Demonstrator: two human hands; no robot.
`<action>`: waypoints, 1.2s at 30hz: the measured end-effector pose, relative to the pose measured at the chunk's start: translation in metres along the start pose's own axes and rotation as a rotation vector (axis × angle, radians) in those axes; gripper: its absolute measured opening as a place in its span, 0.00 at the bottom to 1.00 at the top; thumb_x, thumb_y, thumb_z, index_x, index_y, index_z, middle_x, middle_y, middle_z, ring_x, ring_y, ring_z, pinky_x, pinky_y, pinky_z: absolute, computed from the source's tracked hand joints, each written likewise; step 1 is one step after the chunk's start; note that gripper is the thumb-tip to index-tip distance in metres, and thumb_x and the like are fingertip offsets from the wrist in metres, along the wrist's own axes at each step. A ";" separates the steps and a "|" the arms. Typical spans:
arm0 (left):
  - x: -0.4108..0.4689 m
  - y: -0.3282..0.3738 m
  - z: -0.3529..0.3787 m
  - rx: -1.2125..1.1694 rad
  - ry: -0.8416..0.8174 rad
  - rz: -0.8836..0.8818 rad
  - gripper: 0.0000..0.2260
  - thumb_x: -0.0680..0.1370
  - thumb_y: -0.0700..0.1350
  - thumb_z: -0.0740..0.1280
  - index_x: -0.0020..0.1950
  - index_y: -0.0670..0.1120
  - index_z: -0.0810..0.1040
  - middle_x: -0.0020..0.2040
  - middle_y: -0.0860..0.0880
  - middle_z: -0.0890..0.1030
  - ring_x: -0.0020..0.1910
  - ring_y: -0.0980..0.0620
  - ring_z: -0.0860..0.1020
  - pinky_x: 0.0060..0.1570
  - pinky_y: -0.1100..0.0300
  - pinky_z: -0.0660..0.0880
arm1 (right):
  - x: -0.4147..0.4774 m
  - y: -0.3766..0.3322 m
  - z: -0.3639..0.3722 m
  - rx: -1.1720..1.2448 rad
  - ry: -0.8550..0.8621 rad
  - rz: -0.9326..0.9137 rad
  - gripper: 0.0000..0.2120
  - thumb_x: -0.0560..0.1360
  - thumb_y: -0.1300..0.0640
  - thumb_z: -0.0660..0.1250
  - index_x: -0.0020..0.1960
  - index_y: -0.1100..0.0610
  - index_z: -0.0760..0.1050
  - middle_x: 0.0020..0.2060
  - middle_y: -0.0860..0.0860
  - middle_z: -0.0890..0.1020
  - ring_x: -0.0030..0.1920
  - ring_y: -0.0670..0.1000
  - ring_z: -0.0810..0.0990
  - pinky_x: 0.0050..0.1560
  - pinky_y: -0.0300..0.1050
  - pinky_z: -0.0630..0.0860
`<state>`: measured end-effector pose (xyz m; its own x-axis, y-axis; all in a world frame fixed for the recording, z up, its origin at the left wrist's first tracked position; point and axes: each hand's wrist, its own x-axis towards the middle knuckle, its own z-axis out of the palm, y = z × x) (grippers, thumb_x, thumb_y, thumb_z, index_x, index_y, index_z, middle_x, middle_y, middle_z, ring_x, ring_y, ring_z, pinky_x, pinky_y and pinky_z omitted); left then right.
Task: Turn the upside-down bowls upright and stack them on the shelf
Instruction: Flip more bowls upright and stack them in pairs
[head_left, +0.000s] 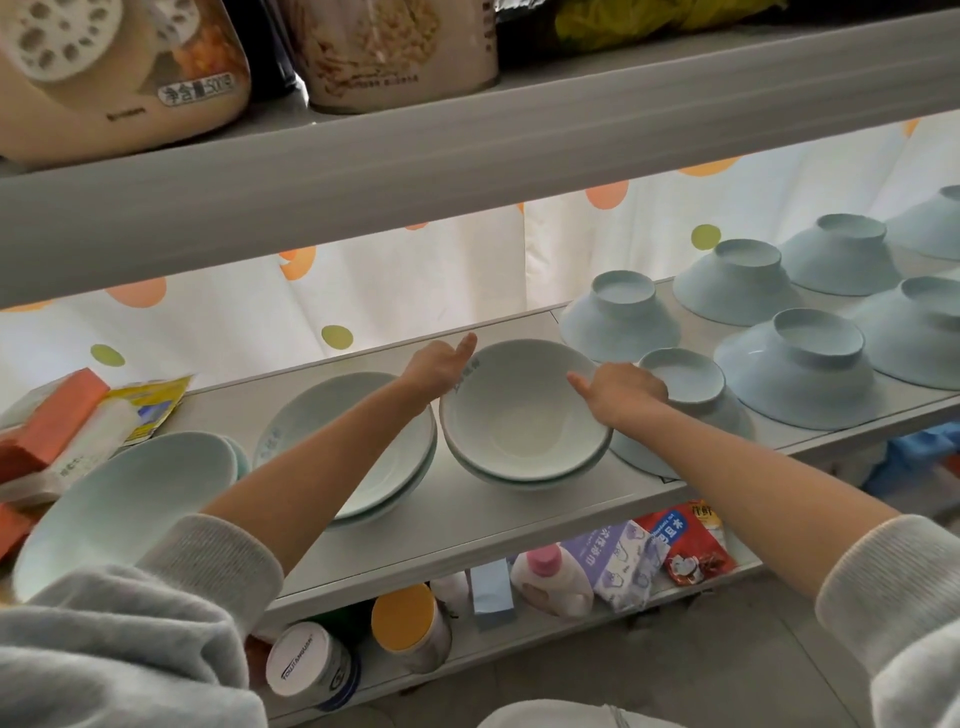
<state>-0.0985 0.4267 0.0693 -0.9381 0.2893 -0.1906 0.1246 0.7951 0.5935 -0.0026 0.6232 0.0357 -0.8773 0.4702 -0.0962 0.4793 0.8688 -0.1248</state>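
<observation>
A pale blue bowl (519, 415) sits upright in the middle of the shelf (467, 525), nested on a second upright bowl. My left hand (439, 366) holds its left rim, thumb pointing up along the edge. At the right rim is my right hand (623, 389), its thumb over the edge and its fingers hidden outside the bowl. To the left stands another stack of upright bowls (353, 441). Further left, an upright bowl (130, 493) tilts towards me. Several upside-down bowls (795, 364) cover the shelf's right half; the nearest one (685, 395) touches my right hand.
An upper shelf (467, 145) with food jars hangs low over the bowls. Boxes and a packet (62, 421) crowd the shelf's left end. Below are jars, a pink-capped bottle (550, 577) and packets. A spotted curtain (363, 291) closes the back.
</observation>
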 end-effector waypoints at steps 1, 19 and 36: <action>0.000 0.002 -0.001 0.039 -0.004 0.010 0.29 0.82 0.60 0.50 0.29 0.44 0.70 0.41 0.42 0.77 0.45 0.47 0.74 0.52 0.56 0.68 | 0.000 0.000 0.000 -0.032 0.004 -0.006 0.31 0.79 0.37 0.47 0.51 0.61 0.77 0.47 0.58 0.80 0.49 0.57 0.78 0.44 0.47 0.71; -0.012 0.111 0.070 0.320 -0.057 0.583 0.37 0.75 0.58 0.67 0.78 0.46 0.55 0.76 0.41 0.59 0.75 0.41 0.56 0.72 0.45 0.60 | 0.049 0.121 -0.051 0.469 0.171 0.313 0.41 0.74 0.31 0.37 0.54 0.63 0.74 0.51 0.63 0.79 0.52 0.64 0.79 0.55 0.58 0.76; 0.009 0.197 0.186 0.421 -0.250 0.248 0.45 0.62 0.58 0.79 0.74 0.53 0.62 0.67 0.43 0.66 0.68 0.40 0.62 0.67 0.45 0.67 | 0.041 0.229 -0.034 0.903 -0.157 0.034 0.30 0.78 0.37 0.47 0.58 0.61 0.72 0.46 0.57 0.79 0.45 0.55 0.79 0.43 0.49 0.78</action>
<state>-0.0223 0.6848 0.0388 -0.7649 0.5726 -0.2950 0.4994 0.8165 0.2897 0.0704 0.8469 0.0368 -0.8804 0.4095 -0.2390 0.4005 0.3723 -0.8373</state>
